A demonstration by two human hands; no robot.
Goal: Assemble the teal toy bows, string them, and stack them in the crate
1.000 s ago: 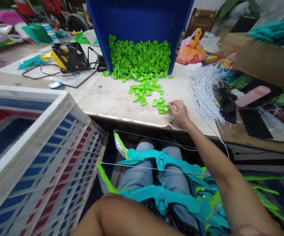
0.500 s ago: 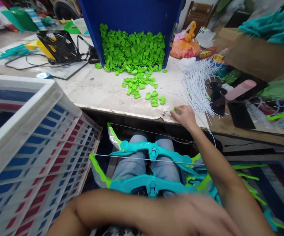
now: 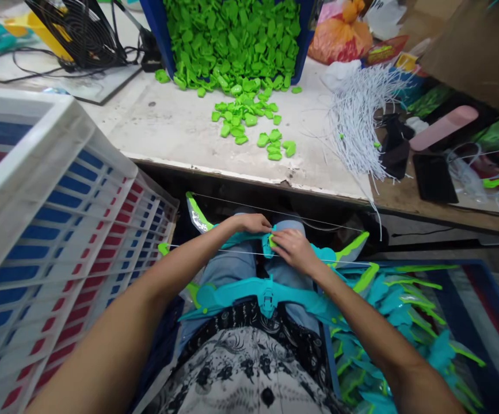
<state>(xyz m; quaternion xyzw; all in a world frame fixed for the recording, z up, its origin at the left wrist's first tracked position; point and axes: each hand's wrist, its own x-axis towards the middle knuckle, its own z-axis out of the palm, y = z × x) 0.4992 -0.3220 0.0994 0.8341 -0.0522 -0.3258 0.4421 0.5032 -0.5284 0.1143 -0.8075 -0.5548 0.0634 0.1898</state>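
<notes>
Best steady the far turquoise bow (image 3: 267, 249) across the lap (image 3: 231, 267) with the left hand (image 3: 254, 223), grip unclear, while the right hand (image 3: 293, 247), pinching a green piece (image 3: 271, 241) at the bow's centre, aligns it squarely.

Shirt (image 3: 249, 351), one: printed cloth, black and pale grey. Front panel (image 3: 240, 382): pale grey ground, scattered with dark flower-like clusters set roughly in a row, with thin curling lines above and short feathery strokes below. Border (image 3: 227, 325): black, with small whitish figures, curving round the far edge of the panel and down its sides. Dark round spot (image 3: 267, 397), one, near the middle of the panel; button or print, cannot tell. Trousers (image 3: 292, 277), one pair: light blue, denim-like, unpatterned, creased, partly hidden. Arms (image 3: 154, 282), two: bare along the visible length. Left hand (image 3: 253, 223) and right hand (image 3: 293, 247): bare.
</notes>
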